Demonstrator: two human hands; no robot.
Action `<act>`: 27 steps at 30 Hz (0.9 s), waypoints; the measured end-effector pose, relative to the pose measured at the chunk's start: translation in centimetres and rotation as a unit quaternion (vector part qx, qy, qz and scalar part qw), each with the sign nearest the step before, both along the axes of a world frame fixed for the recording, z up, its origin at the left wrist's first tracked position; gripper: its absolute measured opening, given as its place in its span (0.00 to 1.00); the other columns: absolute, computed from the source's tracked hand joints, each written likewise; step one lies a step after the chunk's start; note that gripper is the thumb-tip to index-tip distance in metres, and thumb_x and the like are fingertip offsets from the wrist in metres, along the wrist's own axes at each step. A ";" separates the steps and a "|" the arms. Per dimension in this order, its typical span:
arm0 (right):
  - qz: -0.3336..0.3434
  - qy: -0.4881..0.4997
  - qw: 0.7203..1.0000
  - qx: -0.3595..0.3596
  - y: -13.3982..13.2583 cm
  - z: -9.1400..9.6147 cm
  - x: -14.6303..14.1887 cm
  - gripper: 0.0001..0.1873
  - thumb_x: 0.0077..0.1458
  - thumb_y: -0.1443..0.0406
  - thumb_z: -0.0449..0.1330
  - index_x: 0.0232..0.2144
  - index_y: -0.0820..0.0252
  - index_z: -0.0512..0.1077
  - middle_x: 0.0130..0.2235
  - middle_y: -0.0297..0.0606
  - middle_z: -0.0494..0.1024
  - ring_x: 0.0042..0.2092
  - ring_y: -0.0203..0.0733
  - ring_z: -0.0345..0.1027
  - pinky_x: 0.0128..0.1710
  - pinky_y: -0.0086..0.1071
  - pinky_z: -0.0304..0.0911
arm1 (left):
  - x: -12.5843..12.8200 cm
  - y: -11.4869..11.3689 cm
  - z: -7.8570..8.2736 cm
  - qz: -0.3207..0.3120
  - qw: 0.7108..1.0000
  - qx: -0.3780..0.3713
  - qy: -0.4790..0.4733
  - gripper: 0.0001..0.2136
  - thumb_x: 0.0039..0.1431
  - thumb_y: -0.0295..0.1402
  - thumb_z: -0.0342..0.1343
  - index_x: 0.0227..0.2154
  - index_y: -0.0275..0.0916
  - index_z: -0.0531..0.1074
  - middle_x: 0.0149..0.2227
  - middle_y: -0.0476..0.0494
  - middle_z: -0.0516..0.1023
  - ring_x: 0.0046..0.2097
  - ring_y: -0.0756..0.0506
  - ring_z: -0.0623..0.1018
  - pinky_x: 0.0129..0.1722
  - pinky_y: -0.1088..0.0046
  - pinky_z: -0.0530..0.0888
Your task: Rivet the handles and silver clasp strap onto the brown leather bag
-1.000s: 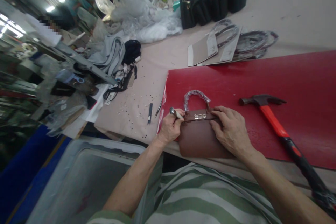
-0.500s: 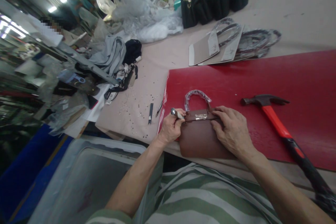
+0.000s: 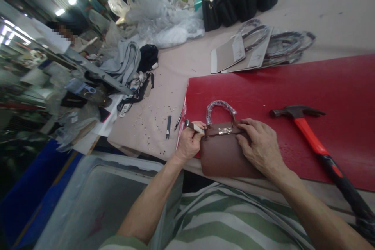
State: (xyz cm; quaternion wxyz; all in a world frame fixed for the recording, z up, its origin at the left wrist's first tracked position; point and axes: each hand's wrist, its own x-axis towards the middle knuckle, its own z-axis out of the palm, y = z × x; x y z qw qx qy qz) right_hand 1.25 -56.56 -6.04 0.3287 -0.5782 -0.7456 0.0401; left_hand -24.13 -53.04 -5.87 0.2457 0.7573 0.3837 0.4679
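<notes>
A flat brown leather handbag panel (image 3: 224, 158) lies at the near edge of the red board. Its arched handle (image 3: 220, 103) is wrapped in clear plastic, and a metal clasp plate (image 3: 225, 131) sits on the band across its top. My left hand (image 3: 189, 142) is closed around a short tool (image 3: 195, 127) with a pale shaft and a metal end, tilted to the left at the band's left end. The tool's tip is too small to make out. My right hand (image 3: 262, 144) grips the panel's right side, its fingertips on the band's right end.
A claw hammer (image 3: 310, 136) with a red and black handle lies on the red board (image 3: 293, 90) to the right. Small metal bits and a flat dark strip (image 3: 168, 127) are left of the board. Handled panels (image 3: 243, 52) and black bags (image 3: 228, 6) stand farther back.
The tool in my left hand has tipped farther left, showing more of its pale shaft. My right hand and the bag panel stay almost where they were.
</notes>
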 end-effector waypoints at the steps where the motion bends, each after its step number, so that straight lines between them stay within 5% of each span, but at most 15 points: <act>1: 0.000 0.000 1.000 0.000 0.0 0.0 0.0 0.14 0.62 0.63 0.56 0.47 0.59 0.75 0.53 0.47 0.77 0.56 0.57 0.68 0.55 0.53 0.63 | 0.0 0.1 0.1 -0.003 1.000 -0.003 -0.001 0.04 0.66 0.29 0.53 0.39 0.38 0.71 0.43 0.40 0.80 0.46 0.44 0.81 0.48 0.62 0.78; 27: 0.002 -0.009 1.000 0.011 0.1 -0.1 0.1 0.13 0.63 0.64 0.56 0.47 0.61 0.74 0.52 0.46 0.77 0.54 0.57 0.68 0.55 0.51 0.63 | 0.8 -1.1 -0.6 0.056 0.997 0.052 0.026 0.04 0.68 0.31 0.51 0.40 0.39 0.70 0.43 0.38 0.79 0.47 0.43 0.80 0.49 0.62 0.79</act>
